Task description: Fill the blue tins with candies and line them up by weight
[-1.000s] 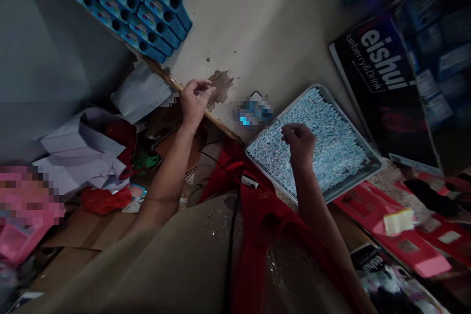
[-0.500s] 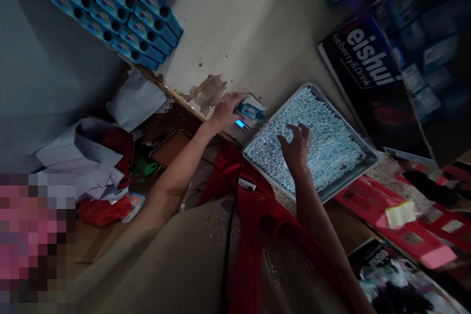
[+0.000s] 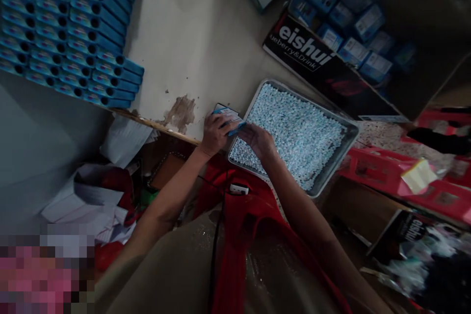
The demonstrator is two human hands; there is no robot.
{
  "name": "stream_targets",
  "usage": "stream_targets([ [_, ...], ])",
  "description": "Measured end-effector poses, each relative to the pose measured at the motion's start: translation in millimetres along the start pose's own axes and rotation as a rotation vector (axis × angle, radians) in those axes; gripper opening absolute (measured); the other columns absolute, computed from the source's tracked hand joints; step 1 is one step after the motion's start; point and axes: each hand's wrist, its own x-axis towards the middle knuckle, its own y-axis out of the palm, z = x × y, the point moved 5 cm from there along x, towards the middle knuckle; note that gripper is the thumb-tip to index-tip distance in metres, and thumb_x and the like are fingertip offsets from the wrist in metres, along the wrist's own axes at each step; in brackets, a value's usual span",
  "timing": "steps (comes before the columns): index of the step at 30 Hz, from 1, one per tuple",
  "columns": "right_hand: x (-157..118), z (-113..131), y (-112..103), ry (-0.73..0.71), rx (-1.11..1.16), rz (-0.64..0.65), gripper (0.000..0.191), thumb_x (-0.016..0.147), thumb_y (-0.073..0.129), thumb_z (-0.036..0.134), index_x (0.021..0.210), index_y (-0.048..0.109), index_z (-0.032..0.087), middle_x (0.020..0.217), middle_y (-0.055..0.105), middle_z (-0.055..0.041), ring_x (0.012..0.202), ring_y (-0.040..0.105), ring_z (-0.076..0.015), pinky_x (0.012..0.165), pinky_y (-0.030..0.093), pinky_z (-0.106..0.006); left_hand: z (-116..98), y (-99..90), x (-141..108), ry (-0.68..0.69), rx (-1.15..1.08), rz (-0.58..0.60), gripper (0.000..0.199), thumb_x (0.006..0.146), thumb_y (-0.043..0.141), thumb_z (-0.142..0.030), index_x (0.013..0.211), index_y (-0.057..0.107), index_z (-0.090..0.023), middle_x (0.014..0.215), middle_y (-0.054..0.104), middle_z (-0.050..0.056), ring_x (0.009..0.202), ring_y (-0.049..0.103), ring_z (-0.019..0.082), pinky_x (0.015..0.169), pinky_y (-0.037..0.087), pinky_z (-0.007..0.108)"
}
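My left hand (image 3: pixel 215 131) is wrapped round a small blue and white box (image 3: pixel 230 117), tilted above the front edge of the table. Close by its right end is my right hand (image 3: pixel 259 140), with its fingers pressed together at the box; whether they grip it or something small is hidden. Beneath the hands, a metal tray (image 3: pixel 331 184) holds many small pale blue and white pellets (image 3: pixel 294 127). A dark edge shows behind the box, and the scale's lit display is out of sight.
Stacked blue boxes (image 3: pixel 84 24) fill the table's back left. An open black carton (image 3: pixel 305 49) with blue boxes stands behind the tray. Crumpled papers (image 3: pixel 84 196) lie at lower left. Red plastic stools (image 3: pixel 382 171) stand at the right. The wooden table edge (image 3: pixel 165 130) runs left of my hands.
My left hand has lifted the box off the scale and tilted it. My right hand has moved left from over the pellets to the box. The camera view has turned.
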Motion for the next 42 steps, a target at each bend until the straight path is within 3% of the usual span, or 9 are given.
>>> stream_targets([
  [6, -9.8, 10.0, 6.2, 0.003, 0.092, 0.086, 0.013, 0.091, 0.082, 0.03, 0.101, 0.079, 0.023, 0.094, 0.087, -0.0027, 0.097, 0.086, -0.0245, 0.097, 0.073, -0.042, -9.8, -20.0, -7.0, 0.095, 0.01, -0.086, 0.031, 0.111, 0.071, -0.028, 0.132, 0.087, -0.044, 0.139, 0.083, 0.006, 0.142, 0.071, 0.033, 0.144, 0.029, 0.067],
  [13, 14.5, 23.1, 21.2, -0.003, 0.139, 0.114, 0.022, 0.072, 0.083, 0.014, 0.091, 0.081, 0.024, 0.09, 0.087, -0.0005, 0.093, 0.084, -0.0227, 0.097, 0.073, -0.04, 4.3, -16.9, 8.9, 0.084, 0.14, -0.103, 0.031, 0.113, 0.065, -0.037, 0.131, 0.089, -0.042, 0.133, 0.086, 0.01, 0.126, 0.074, 0.036, 0.136, 0.039, 0.07],
  [19, 11.7, 33.4, 30.3, -0.066, 0.18, 0.214, 0.024, 0.075, 0.088, 0.025, 0.099, 0.086, 0.025, 0.102, 0.089, -0.0007, 0.102, 0.085, -0.0235, 0.1, 0.073, -0.04, -1.5, -36.5, 6.6, 0.131, 0.145, -0.193, 0.035, 0.115, 0.062, -0.035, 0.135, 0.087, -0.048, 0.136, 0.085, 0.008, 0.129, 0.073, 0.034, 0.137, 0.035, 0.067],
  [27, 34.8, 34.8, 47.9, -0.144, 0.057, 0.141, 0.034, 0.066, 0.101, 0.036, 0.094, 0.085, 0.024, 0.094, 0.087, 0.0015, 0.097, 0.084, -0.0235, 0.098, 0.071, -0.039, 26.8, -35.1, 23.3, -0.011, 0.145, -0.229, 0.034, 0.108, 0.062, -0.023, 0.125, 0.089, -0.034, 0.13, 0.085, 0.01, 0.124, 0.075, 0.033, 0.126, 0.049, 0.059],
  [31, 35.3, 33.2, 50.5, -0.165, -0.032, 0.068, 0.032, 0.07, 0.098, 0.046, 0.088, 0.082, 0.024, 0.079, 0.081, 0.0004, 0.087, 0.083, -0.0253, 0.085, 0.07, -0.04, 37.9, -25.9, 22.2, -0.211, -0.035, -0.212, 0.021, 0.104, 0.075, -0.032, 0.122, 0.082, -0.025, 0.128, 0.083, 0.014, 0.127, 0.075, 0.034, 0.119, 0.058, 0.054],
  [34, 20.8, 35.9, 46.5, -0.19, -0.097, 0.043, 0.042, 0.07, 0.096, 0.056, 0.092, 0.083, 0.024, 0.084, 0.083, -0.0034, 0.085, 0.082, -0.0268, 0.083, 0.069, -0.043, 46.4, -31.0, 16.5, -0.307, -0.059, -0.245, 0.029, 0.098, 0.086, -0.035, 0.122, 0.075, -0.023, 0.119, 0.082, 0.014, 0.112, 0.079, 0.031, 0.1, 0.066, 0.045],
  [37, 7.0, 48.9, 14.3, -0.266, -0.24, -0.095, 0.046, 0.074, 0.089, 0.062, 0.099, 0.083, 0.023, 0.095, 0.084, -0.0063, 0.091, 0.081, -0.0274, 0.093, 0.069, -0.049, 72.2, -66.7, 23.9, -0.344, -0.027, -0.275, 0.037, 0.092, 0.093, -0.035, 0.12, 0.072, -0.023, 0.109, 0.082, 0.009, 0.095, 0.079, 0.027, 0.085, 0.067, 0.038],
  [41, -2.8, 68.9, -63.4, -0.327, -0.557, -0.365, 0.041, 0.068, 0.088, 0.059, 0.09, 0.083, 0.025, 0.104, 0.085, -0.0144, 0.107, 0.076, -0.0401, 0.115, 0.056, -0.07, 133.2, -169.2, 67.7, -0.369, 0.001, -0.31, 0.037, 0.086, 0.093, -0.028, 0.116, 0.07, -0.024, 0.115, 0.08, 0.009, 0.104, 0.077, 0.026, 0.095, 0.066, 0.041],
  [42, -4.5, 69.7, -82.4, -0.325, -0.62, -0.405, 0.04, 0.064, 0.087, 0.058, 0.086, 0.082, 0.026, 0.108, 0.085, -0.0183, 0.111, 0.075, -0.0447, 0.119, 0.05, -0.075, 149.9, -193.8, 85.2, -0.353, 0.006, -0.224, 0.04, 0.081, 0.094, -0.027, 0.113, 0.071, -0.024, 0.116, 0.08, 0.008, 0.106, 0.077, 0.027, 0.098, 0.064, 0.041],
])
